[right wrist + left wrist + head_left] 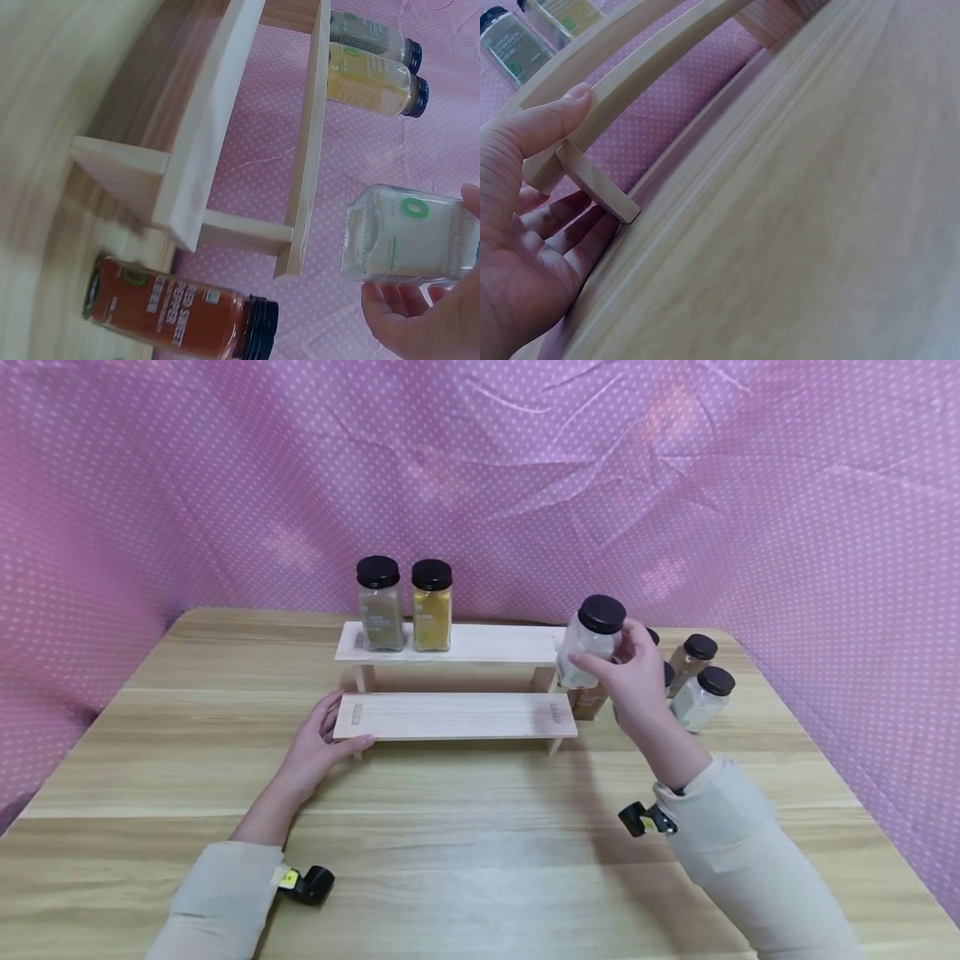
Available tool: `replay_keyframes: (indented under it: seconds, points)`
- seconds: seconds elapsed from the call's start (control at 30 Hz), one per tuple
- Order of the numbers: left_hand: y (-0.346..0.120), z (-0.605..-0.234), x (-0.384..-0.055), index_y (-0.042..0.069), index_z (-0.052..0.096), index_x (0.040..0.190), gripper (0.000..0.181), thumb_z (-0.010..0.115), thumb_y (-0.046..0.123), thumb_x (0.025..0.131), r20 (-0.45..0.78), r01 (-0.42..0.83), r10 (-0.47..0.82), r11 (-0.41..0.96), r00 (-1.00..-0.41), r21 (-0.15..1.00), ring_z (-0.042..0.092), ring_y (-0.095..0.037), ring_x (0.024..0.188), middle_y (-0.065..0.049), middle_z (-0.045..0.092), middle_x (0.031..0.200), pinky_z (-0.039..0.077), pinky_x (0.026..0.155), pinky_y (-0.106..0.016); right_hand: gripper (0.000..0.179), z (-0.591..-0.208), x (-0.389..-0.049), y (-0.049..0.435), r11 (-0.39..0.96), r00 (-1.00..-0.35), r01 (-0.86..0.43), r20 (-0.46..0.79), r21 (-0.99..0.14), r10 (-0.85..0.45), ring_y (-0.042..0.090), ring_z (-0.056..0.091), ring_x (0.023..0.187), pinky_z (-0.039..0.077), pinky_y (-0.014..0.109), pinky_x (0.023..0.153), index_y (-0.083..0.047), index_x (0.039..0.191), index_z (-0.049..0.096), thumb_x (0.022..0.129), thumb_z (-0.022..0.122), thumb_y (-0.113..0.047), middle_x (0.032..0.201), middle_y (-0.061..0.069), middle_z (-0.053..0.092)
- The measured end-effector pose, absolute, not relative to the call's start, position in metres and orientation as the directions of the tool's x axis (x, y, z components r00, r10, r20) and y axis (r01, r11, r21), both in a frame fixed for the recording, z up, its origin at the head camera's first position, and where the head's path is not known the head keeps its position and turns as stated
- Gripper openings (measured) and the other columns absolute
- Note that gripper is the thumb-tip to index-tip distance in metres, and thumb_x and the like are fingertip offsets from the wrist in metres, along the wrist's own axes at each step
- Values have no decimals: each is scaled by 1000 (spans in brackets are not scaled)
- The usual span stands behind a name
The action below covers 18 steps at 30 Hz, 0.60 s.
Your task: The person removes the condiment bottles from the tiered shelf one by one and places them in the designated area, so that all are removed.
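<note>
A two-tier wooden spice rack [457, 717] stands on the table. At its left end my left hand [311, 756] holds the lower tier, thumb over the board's front edge and fingers around the side by the leg [598, 184]. My right hand [637, 685] grips a spice jar of white powder [579, 653], black lid up, raised near the right end of the upper tier. In the right wrist view, the jar's base [356, 232] is apart from the upper board. A grey-green spice jar [382, 618] and a yellow one [432, 618] stand side by side on the upper tier's left.
Beside the rack's right end stands a jar labelled red sweet pepper [172, 309]. Farther right are a brown jar [684, 666], a white jar [697, 706] and others partly hidden behind my right hand. A pink dotted cloth [480, 485] hangs behind the table [465, 860].
</note>
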<state>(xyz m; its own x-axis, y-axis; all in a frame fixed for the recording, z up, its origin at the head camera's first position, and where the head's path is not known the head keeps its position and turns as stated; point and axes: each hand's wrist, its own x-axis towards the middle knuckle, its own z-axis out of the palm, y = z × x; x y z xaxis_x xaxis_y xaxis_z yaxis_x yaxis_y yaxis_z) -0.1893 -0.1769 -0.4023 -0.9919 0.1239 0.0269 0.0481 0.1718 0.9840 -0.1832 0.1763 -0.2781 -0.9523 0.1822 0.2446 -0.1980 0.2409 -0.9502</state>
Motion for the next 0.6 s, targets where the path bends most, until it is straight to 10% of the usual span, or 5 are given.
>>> replay_keyframes:
  seconds: [0.6]
  points:
    - [-177, -404, -190, 6, 7, 138, 92, 70, 11, 71, 32, 53, 123, 171, -992, 984, 26, -30, 121, -18, 20, 138, 24, 97, -40, 48, -309, -152, 207, 250, -961, -184, 227, -951, 156, 14, 46, 96, 41, 20, 79, -5, 112, 43, 70, 65, 4, 105, 4, 49]
